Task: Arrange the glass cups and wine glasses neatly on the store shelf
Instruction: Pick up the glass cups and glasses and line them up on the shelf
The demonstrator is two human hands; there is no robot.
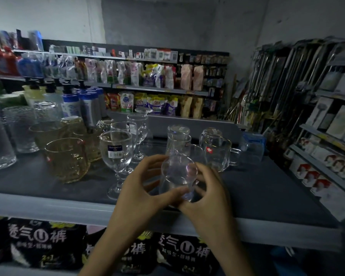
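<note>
Left grip (145, 188): your fingers and thumb are curled round the left side of the small clear cup (178, 176), clasping it.
Right grip (207, 193): your thumb and fingertips pinch the cup's lower right edge. Using both hands probably steadies the smooth glass while you turn it.
Cup: it is lifted and tilted over the front of the shelf (68, 206). Which end faces you cannot be told through the clear glass.
Step in hand: likely orienting the cup before setting it down, so the task looks partway done.
Behind the cup: a stack of upturned clear tumblers (177, 136), mouths down. The cup probably belongs with them.
Right of the cup: clear handled mugs (217, 152) in a file running back, handles to the right.
Left of the cup: wine glasses (116, 154) stand upright in a line running back. The nearest one, which carries a label, is close to your left wrist.
Further left of the cup: amber mugs (67, 160), then textured tumblers (20, 128), each kind in its own group.
Risk: the nearest stem is just beside your left forearm, so a sideways sweep could topple the tall glass.
Below the cup: printed packs (38, 242) on the lower shelf.
</note>
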